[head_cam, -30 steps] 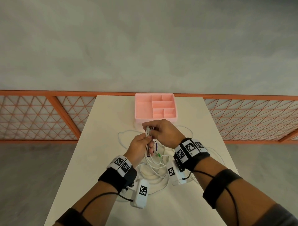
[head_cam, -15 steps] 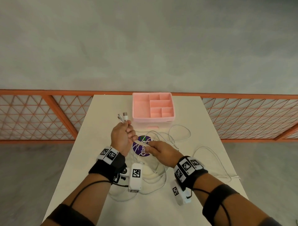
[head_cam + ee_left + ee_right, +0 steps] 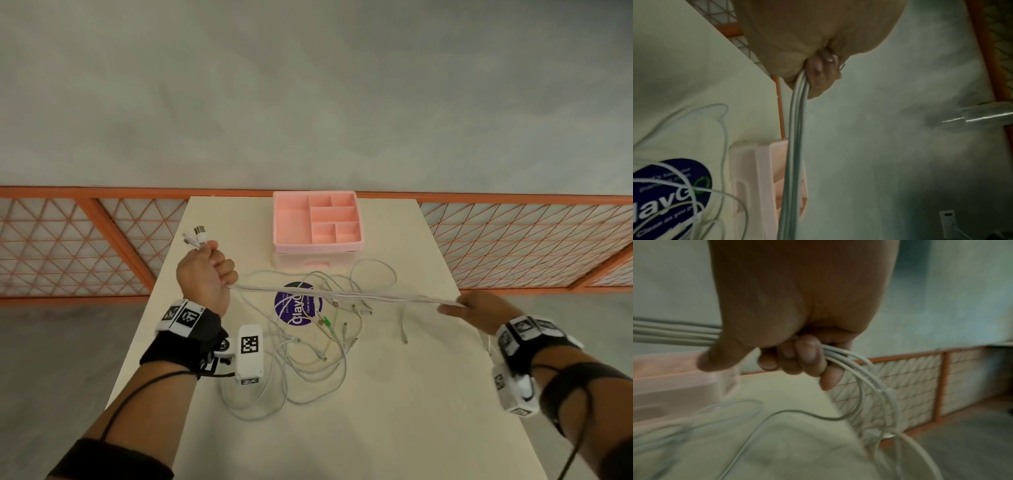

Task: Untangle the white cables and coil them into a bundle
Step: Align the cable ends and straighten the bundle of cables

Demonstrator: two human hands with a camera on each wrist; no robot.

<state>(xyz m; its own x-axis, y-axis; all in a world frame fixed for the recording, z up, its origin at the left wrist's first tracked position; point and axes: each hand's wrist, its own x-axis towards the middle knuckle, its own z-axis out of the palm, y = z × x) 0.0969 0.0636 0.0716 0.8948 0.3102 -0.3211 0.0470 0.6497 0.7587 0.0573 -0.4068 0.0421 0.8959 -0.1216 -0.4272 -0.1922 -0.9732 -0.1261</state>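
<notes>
Several white cables [image 3: 342,295] stretch taut above the table between my two hands. My left hand [image 3: 207,270] is raised at the left and fists the cables, with their plug ends [image 3: 195,236] sticking out above the fist; the left wrist view shows the cable strands [image 3: 797,129] leaving the curled fingers. At the table's right edge my right hand [image 3: 476,308] grips the same cable strands [image 3: 849,363], fingers curled round them, the slack trailing down off the edge. A loose tangle of white cables [image 3: 308,363] lies on the table below.
A pink compartment tray [image 3: 317,219] sits on a pink drawer box at the far end of the cream table [image 3: 411,411]. A round purple sticker [image 3: 297,303] lies under the tangle. An orange lattice railing [image 3: 68,240] runs behind the table.
My hands have drawn apart: the right slid along the cables to the table's right edge, the left lifted slightly left. The strands are now pulled out long and straight.
</notes>
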